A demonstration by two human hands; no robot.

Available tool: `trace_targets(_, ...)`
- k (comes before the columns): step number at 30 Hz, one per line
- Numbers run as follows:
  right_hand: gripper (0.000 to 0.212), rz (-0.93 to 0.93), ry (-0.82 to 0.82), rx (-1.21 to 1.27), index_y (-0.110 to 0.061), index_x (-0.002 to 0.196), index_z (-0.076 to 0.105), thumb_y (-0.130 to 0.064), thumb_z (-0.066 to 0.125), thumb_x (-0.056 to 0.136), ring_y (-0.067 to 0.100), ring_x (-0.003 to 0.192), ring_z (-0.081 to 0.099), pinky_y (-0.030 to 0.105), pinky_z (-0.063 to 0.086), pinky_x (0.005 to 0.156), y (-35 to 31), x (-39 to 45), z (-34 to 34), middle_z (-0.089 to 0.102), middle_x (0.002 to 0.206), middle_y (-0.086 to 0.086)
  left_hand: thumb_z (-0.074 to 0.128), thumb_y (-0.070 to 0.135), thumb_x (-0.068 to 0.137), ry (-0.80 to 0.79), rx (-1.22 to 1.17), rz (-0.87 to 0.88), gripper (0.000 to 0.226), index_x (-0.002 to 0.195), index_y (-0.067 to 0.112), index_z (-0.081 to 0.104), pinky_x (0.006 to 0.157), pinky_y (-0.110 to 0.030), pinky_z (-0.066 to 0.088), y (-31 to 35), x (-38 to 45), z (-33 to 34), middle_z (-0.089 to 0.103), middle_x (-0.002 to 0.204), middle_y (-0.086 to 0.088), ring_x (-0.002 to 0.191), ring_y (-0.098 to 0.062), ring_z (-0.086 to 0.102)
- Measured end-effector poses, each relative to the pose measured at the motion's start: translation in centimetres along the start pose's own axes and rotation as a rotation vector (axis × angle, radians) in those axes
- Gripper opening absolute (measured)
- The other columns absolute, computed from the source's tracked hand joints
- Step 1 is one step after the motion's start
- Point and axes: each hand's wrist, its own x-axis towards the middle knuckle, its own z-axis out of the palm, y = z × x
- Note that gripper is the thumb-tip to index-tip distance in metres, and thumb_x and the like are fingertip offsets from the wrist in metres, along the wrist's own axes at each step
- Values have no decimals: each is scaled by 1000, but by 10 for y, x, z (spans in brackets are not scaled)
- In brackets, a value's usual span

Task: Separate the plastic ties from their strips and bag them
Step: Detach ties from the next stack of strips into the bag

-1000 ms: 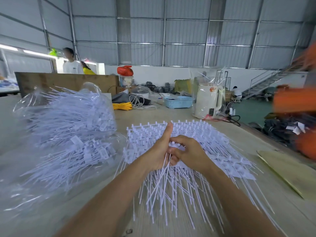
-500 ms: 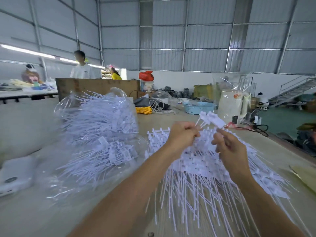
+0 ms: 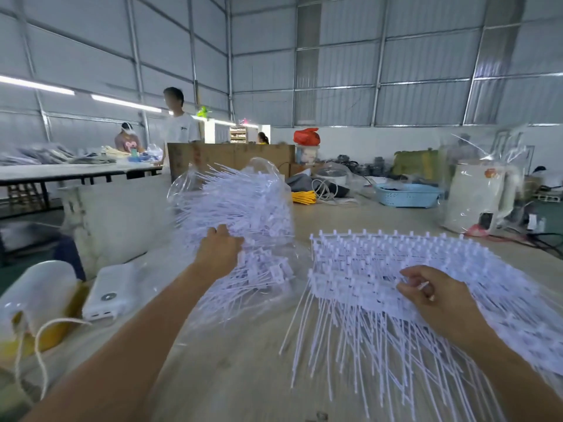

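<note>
On the pale wooden tabletop [image 3: 243,360], the largest thing is the wide fan of white plastic ties still joined to their strips [image 3: 380,278], lying right of centre with rows of small square heads at its far edge and thin straight tails pointing toward the near edge. To its left sits the clear plastic bag stuffed with loose white ties [image 3: 243,202], a bulging heap whose tails bristle out toward the far left. The left hand [image 3: 221,248] reaches into the bag's mouth with fingers extended among the loose ties; whether it holds any cannot be told. The right hand [image 3: 426,292] rests on the fan's middle, fingers curled and pinching a small white piece. Half a second ago both hands were raised close together over the fan, working a small cluster of ties between them; now they are well apart, the left one moved across to the bag and the right one lowered onto the fan.
</note>
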Motion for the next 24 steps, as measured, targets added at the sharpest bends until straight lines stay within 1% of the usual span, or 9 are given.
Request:
trace_targets(3,20,-14,-4,-25,-13,103,66,-15,68,84,2,66,55,22,38,58,0,-1,-1,59,79,-8,28,47,100,-38,190,56,45,132,22,48,98,-46,39,3,-9,10,43,132,-14,123,-32,43)
trace_targets(7,20,-33,-33,-60,-13,104,66,-15,67,84,5,63,56,25,39,60,2,-1,-1,57,79,-12,29,39,101,-106,346,122,44,136,17,42,98,-43,39,3,-15,12,38,138,-11,126,-29,41)
trace_targets(12,18,-45,-60,-83,-12,104,66,-13,66,85,2,64,52,24,38,64,4,0,-1,58,82,-6,42,27,95,-149,432,12,37,131,22,49,102,-44,33,18,-12,-16,40,137,-6,129,-24,38)
trace_targets(14,16,-40,-55,-91,-11,102,67,-12,65,86,4,66,52,24,39,68,5,1,-2,59,83,-3,44,24,95,-3,324,84,36,130,21,52,98,-43,37,46,-9,-26,44,132,-8,124,-26,41)
trace_targets(16,14,-40,-55,-123,-11,101,67,-13,64,87,11,72,54,22,38,71,7,2,-5,60,86,-1,43,19,98,91,-2,259,35,130,20,56,97,-39,40,79,-6,-29,50,128,-9,120,-26,46)
trace_targets(18,16,-43,-70,-195,-12,104,67,-15,62,88,18,89,55,23,37,76,11,1,-7,63,94,1,44,13,99,7,-340,434,32,126,15,61,99,-33,41,112,-9,-31,57,129,-9,117,-25,52)
trace_targets(19,19,-42,-85,-246,-13,107,67,-17,61,89,20,98,54,24,37,80,13,1,-9,64,100,1,45,13,99,-74,-420,478,32,126,12,61,99,-30,40,127,-10,-32,57,131,-9,118,-23,53)
trace_targets(22,27,-27,-129,-327,-17,117,62,-22,58,91,20,110,51,28,39,90,17,0,-13,60,116,1,49,27,98,-366,-397,500,39,131,5,54,98,-29,38,154,-4,-27,52,138,-10,122,-24,50)
trace_targets(24,31,-19,-141,-351,-19,121,59,-23,57,91,21,113,51,30,41,91,19,0,-15,54,121,1,55,29,96,-438,-349,490,36,121,4,61,89,-26,41,159,3,-24,58,129,-10,115,-21,55)
